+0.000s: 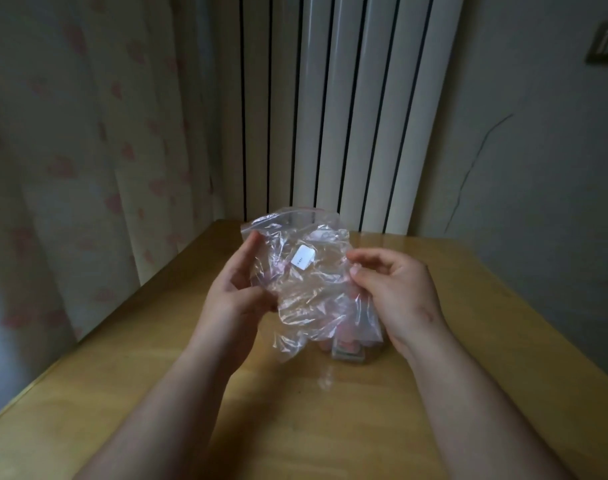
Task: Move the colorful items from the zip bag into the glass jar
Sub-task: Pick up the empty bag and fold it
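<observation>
A clear crumpled zip bag (306, 282) with a red seal strip and a small white label hangs above the wooden table (157, 368). My left hand (235, 289) grips its left side, thumb and fingers closed on the plastic. My right hand (392, 292) pinches its right edge. Behind and below the bag, a glass jar (351, 351) stands on the table, mostly hidden by the plastic. Pinkish items show faintly through the bag near the jar's top; I cannot tell whether they lie in the bag or in the jar.
A white radiator (347, 116) stands against the wall behind the table. A curtain with pink hearts (87, 150) hangs at the left. The table's left edge runs diagonally toward me.
</observation>
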Available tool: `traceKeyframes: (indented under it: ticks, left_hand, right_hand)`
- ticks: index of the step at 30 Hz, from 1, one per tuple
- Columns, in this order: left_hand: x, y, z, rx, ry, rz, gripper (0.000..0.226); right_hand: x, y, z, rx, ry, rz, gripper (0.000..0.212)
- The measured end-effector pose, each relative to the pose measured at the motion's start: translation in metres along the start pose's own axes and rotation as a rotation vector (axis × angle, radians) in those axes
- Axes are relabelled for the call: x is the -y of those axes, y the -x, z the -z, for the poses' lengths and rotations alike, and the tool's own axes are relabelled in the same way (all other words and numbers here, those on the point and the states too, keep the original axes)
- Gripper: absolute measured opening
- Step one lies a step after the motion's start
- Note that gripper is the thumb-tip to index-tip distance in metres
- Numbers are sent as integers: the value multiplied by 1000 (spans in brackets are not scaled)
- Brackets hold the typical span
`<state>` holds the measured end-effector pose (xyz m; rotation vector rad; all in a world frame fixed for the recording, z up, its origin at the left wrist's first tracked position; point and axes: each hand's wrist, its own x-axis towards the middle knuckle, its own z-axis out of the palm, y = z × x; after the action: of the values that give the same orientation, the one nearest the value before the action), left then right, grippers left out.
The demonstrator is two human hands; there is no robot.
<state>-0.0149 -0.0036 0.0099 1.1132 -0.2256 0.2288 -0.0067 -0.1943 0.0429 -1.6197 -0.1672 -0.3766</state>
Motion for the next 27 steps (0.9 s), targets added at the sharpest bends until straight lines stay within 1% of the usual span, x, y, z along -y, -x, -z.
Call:
traceKeyframes:
  ticks: [4, 7, 11, 18, 22, 27]
  left_hand:
    - [-8, 2, -3, -19, -192, -14, 87]
    - [-18, -1, -7, -45, -216, -33, 82]
    - [-25, 5, -19, -59, -219, 1, 74]
    - [-26, 24, -58, 24, -218, -26, 82]
    - [-17, 34, -81, 79, -184, 6, 88]
    - [1, 53, -118, 144, -216, 7, 88]
  right_hand:
    - [0, 4, 1, 13, 41, -43, 32]
    - [0, 9, 6, 23, 45, -72, 35]
    - [4, 18, 22, 7, 84, -68, 36]
    - [19, 38, 56, -92, 97, 49, 42]
    - [24, 53, 85, -152, 107, 68, 46]
    - [26, 78, 123, -259, 137, 58, 47]
